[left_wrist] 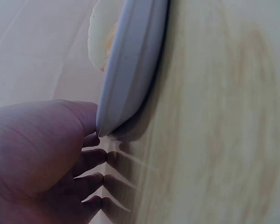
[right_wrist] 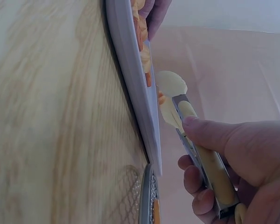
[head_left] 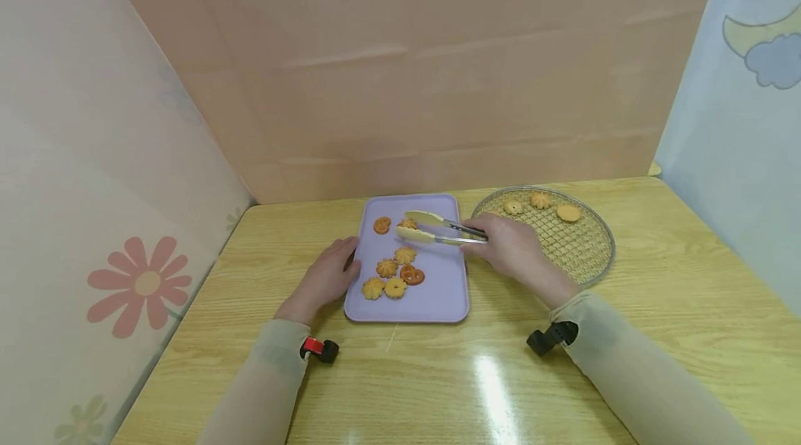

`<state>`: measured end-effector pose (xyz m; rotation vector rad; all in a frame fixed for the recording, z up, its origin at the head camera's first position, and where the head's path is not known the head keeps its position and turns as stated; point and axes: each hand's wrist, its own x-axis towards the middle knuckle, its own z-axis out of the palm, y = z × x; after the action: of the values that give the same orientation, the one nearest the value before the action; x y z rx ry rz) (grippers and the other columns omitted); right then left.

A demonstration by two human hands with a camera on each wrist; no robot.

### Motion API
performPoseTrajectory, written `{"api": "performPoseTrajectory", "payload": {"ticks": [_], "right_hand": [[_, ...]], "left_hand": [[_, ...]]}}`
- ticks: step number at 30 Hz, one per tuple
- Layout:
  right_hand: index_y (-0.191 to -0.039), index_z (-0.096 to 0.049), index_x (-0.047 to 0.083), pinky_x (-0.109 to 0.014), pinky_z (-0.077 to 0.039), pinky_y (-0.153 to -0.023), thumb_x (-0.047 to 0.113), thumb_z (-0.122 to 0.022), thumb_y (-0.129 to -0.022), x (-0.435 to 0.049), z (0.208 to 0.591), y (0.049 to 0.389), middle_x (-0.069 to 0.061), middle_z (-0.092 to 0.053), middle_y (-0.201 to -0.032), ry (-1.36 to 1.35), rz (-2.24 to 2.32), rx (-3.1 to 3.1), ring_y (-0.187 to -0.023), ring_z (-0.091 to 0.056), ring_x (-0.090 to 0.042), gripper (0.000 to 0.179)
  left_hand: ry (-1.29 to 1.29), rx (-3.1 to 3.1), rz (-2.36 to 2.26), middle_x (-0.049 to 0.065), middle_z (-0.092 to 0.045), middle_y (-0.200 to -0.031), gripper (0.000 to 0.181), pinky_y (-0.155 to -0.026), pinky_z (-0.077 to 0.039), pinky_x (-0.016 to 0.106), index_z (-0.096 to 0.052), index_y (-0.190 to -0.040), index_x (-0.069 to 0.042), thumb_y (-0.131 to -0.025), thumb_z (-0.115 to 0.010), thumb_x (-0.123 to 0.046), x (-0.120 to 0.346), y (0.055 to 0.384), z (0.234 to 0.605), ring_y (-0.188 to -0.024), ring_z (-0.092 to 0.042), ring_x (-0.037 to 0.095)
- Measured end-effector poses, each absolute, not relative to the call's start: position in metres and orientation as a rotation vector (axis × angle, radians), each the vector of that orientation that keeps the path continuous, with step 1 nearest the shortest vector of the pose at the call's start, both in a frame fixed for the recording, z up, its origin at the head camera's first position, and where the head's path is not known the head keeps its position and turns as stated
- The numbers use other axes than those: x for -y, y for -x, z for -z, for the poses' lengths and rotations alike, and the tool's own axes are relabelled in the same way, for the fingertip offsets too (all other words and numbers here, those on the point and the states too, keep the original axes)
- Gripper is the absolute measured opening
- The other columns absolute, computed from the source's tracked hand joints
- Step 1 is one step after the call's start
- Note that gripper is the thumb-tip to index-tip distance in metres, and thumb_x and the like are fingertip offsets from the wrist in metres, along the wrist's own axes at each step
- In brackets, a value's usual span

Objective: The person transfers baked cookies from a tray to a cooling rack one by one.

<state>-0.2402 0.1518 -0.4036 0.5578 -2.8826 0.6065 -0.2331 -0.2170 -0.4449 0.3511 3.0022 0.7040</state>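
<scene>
My left hand [head_left: 328, 271] is at the left edge of a lavender tray [head_left: 447, 295]. In the left wrist view its thumb touches the tray's rim, and the other fingertips rest on the table beside it. My right hand [head_left: 508, 245] grips metal tongs [right_wrist: 217, 177] with cream-coloured tips. Those tips are over the back half of the tray, around a golden cookie [head_left: 408, 223] that they partly hide. A pretzel-shaped cookie [head_left: 382, 224] lies left of the tips. Nearer the front is a cluster of flower-shaped cookies [head_left: 386, 268], a ring cookie [head_left: 395, 288] and another pretzel-shaped cookie [head_left: 411, 274].
Right of the tray, a round wire rack [head_left: 572, 254] lies on the wooden table [head_left: 413, 382], partly behind my right hand. At its back are a ring cookie [head_left: 513, 206], a flower-shaped cookie [head_left: 541, 200] and a flat oval cookie [head_left: 568, 213]. A pinkish-brown backdrop [head_left: 425, 83] stands behind.
</scene>
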Motion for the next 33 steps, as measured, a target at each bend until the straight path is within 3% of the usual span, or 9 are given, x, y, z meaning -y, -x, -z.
{"api": "performPoseTrajectory", "payload": {"ticks": [8,13,18,24,29,33], "right_hand": [[-0.136,-0.081,0.018,-0.051,-0.059,-0.069,0.035,-0.088,-0.095,-0.161,0.401,0.235,-0.006,-0.079,-0.126,-0.545,-0.629,2.820,-0.101,-0.078,-0.030,0.044],[-0.136,-0.080,0.017,-0.044,-0.055,-0.061,0.035,-0.088,-0.096,-0.170,0.395,0.232,-0.007,-0.079,-0.129,-0.538,-0.635,2.819,-0.094,-0.077,-0.026,0.044],[-0.136,-0.080,0.017,-0.042,-0.053,-0.061,0.036,-0.088,-0.096,-0.180,0.387,0.230,-0.008,-0.079,-0.127,-0.526,-0.646,2.828,-0.092,-0.075,-0.025,0.045],[-0.141,-0.076,0.015,-0.036,-0.045,-0.054,0.038,-0.086,-0.098,-0.194,0.379,0.227,-0.012,-0.079,-0.126,-0.487,-0.607,2.866,-0.078,-0.066,-0.022,0.050],[-0.146,-0.074,0.014,-0.037,-0.045,-0.056,0.042,-0.084,-0.099,-0.207,0.373,0.223,-0.013,-0.078,-0.126,-0.477,-0.600,2.889,-0.079,-0.064,-0.021,0.055],[-0.146,-0.073,0.012,-0.039,-0.047,-0.060,0.042,-0.084,-0.100,-0.218,0.372,0.220,-0.010,-0.078,-0.116,-0.488,-0.611,2.894,-0.079,-0.064,-0.021,0.056]], "left_hand": [[-0.298,-2.987,-0.651,0.021,-0.042,-0.173,0.060,-0.134,-0.024,0.057,-0.041,-0.168,0.001,-0.115,-0.057,-0.020,0.213,0.228,0.436,-0.164,-0.027,0.044],[-0.292,-2.976,-0.657,0.020,-0.041,-0.173,0.061,-0.134,-0.023,0.057,-0.041,-0.169,0.000,-0.115,-0.057,-0.022,0.213,0.228,0.436,-0.165,-0.027,0.043],[-0.293,-2.971,-0.659,0.020,-0.041,-0.174,0.061,-0.134,-0.023,0.057,-0.040,-0.169,0.000,-0.115,-0.058,-0.023,0.212,0.227,0.434,-0.165,-0.027,0.043],[-0.292,-2.967,-0.666,0.020,-0.041,-0.173,0.061,-0.134,-0.023,0.057,-0.040,-0.169,0.000,-0.115,-0.057,-0.023,0.212,0.227,0.433,-0.165,-0.027,0.043],[-0.282,-2.965,-0.668,0.020,-0.041,-0.174,0.061,-0.134,-0.023,0.057,-0.040,-0.169,-0.001,-0.115,-0.057,-0.023,0.212,0.227,0.433,-0.165,-0.026,0.042],[-0.276,-2.960,-0.671,0.019,-0.040,-0.174,0.061,-0.135,-0.022,0.058,-0.040,-0.170,-0.001,-0.115,-0.057,-0.023,0.212,0.226,0.433,-0.165,-0.025,0.042]]}}
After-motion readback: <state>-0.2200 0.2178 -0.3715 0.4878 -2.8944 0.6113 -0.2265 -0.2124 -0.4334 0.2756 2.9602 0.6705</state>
